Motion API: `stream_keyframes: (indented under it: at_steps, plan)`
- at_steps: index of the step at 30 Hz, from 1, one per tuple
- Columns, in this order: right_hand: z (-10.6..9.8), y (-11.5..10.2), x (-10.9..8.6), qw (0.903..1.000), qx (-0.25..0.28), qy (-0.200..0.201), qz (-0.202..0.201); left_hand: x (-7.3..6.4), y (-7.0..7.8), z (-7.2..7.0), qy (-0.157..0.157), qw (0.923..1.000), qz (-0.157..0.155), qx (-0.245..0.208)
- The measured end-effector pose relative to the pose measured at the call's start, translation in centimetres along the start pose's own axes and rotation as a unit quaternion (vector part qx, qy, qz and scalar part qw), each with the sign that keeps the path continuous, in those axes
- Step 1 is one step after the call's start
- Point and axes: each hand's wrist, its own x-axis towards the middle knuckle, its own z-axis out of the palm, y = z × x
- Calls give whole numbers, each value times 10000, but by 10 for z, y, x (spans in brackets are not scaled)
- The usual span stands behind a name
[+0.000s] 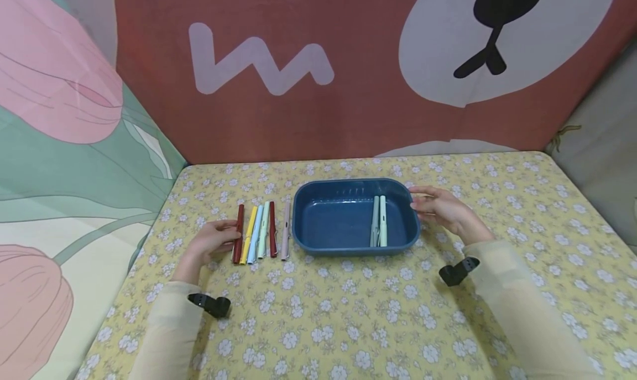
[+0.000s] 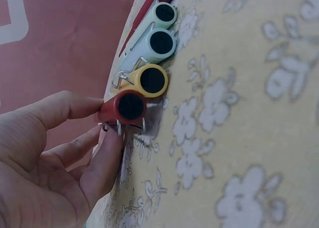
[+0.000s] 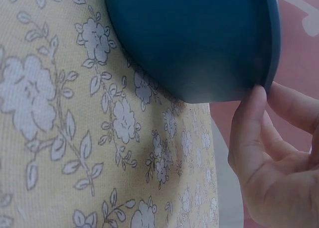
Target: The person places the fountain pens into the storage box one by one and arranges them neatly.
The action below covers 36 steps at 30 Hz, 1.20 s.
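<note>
My left hand point(image 1: 214, 239) holds a dark red pen point(image 1: 240, 230) between thumb and fingers at the left end of a row of pens. In the left wrist view the thumb and fingers touch the sides of this red pen point(image 2: 113, 110), near its black end. Beside it lie a yellow pen point(image 1: 247, 239), a light blue pen point(image 1: 255, 233), a light green pen point(image 1: 264, 230), another dark red pen point(image 1: 272, 230) and a pale pink pen point(image 1: 286, 233). My right hand point(image 1: 443, 208) pinches the right rim of a blue basin point(image 1: 328, 251).
Inside the basin, toward its right side, lie a grey-green pen point(image 1: 375, 222) and a pale mint pen point(image 1: 382, 225) side by side. A yellow flowered cloth point(image 1: 318, 308) covers the table. Behind it rises a reddish-brown cartoon backdrop point(image 1: 358, 125), with a flower-patterned sheet point(image 1: 79, 175) at the left.
</note>
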Motion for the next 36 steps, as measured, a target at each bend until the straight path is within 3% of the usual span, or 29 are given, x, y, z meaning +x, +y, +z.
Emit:
stream_keyframes:
  at_steps: [9,21,36]
  plan:
    - [-1,-1,0,10000,15,2,44,-1,2,-5,67,9997,-110,-204]
    - [0,-1,-1,10000,-8,-14,26,-4,12,-5,-156,9930,4,-1169]
    - [-1,1,0,10000,-40,-18,-23,-7,21,2,-335,9901,300,-1329]
